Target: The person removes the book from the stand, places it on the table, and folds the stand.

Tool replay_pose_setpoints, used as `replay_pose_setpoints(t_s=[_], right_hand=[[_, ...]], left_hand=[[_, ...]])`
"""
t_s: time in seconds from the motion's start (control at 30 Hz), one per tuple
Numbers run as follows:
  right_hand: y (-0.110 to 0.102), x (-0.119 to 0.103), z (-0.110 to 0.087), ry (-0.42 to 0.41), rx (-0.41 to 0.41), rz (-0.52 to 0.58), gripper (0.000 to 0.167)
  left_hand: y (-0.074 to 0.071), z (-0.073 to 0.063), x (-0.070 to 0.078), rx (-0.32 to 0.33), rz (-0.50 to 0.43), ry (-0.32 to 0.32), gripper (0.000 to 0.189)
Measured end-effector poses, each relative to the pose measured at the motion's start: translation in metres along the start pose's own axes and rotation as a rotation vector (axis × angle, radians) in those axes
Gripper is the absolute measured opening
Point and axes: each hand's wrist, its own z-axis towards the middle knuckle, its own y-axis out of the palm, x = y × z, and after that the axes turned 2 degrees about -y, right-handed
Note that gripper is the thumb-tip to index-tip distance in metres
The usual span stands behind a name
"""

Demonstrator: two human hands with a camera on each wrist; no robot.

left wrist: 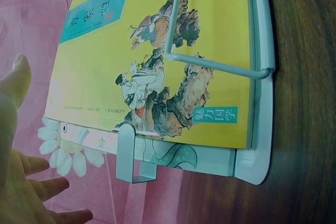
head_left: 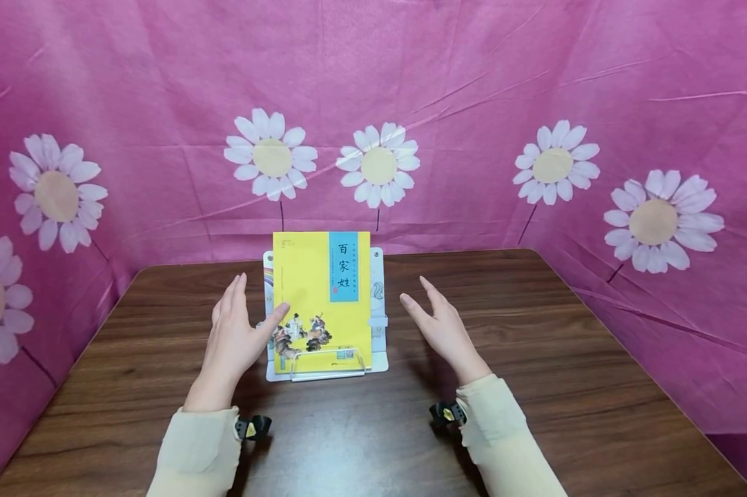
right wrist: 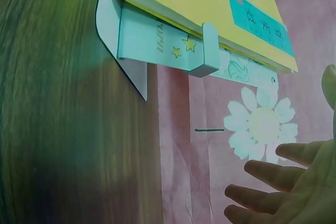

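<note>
A yellow book (head_left: 311,297) with a blue title panel stands leaning on a white book stand (head_left: 378,345). A wire holder (head_left: 328,375) crosses the book's lower front, and small side clips (left wrist: 126,153) sit at the stand's edges. My left hand (head_left: 237,342) is beside the stand's left edge, fingers extended, thumb in front of the book's edge in the head view; the left wrist view shows a gap between hand and book. To the right, my right hand (head_left: 444,335) is held apart from the stand, its fingers spread and holding nothing.
The stand rests on a dark wood-grain table (head_left: 566,386). A pink cloth (head_left: 473,83) with white daisies hangs behind and along both sides. Each wrist carries a black strap with a small device (head_left: 253,428).
</note>
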Motion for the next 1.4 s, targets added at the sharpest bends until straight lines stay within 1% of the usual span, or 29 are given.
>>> replay_pose_setpoints(t_s=[0.17, 0.4, 0.53, 0.77, 1.1, 1.3, 1.4], right_hand=[[0.002, -0.004, 0.001, -0.030, 0.020, 0.015, 0.079], [0.006, -0.011, 0.000, -0.044, 0.035, 0.048, 0.072], [0.008, -0.014, -0.002, -0.050, 0.045, 0.072, 0.068], [0.013, -0.017, -0.001, -0.092, 0.070, 0.117, 0.063], [0.020, -0.027, -0.001, -0.103, 0.079, 0.173, 0.054], [0.024, -0.028, 0.000, -0.074, 0.045, 0.211, 0.057], [0.026, -0.030, 0.000, -0.069, 0.038, 0.227, 0.056]], left_hand=[[0.001, 0.001, 0.001, -0.003, -0.017, -0.004, 0.105], [0.001, 0.000, 0.005, -0.020, -0.038, -0.030, 0.100], [0.002, 0.000, 0.006, -0.020, -0.055, -0.029, 0.099], [0.006, 0.001, 0.008, -0.026, -0.068, -0.032, 0.100], [0.010, 0.002, 0.009, -0.071, -0.094, -0.054, 0.102], [0.012, 0.004, 0.008, -0.103, -0.132, -0.068, 0.103], [0.013, 0.005, 0.008, -0.095, -0.142, -0.073, 0.103]])
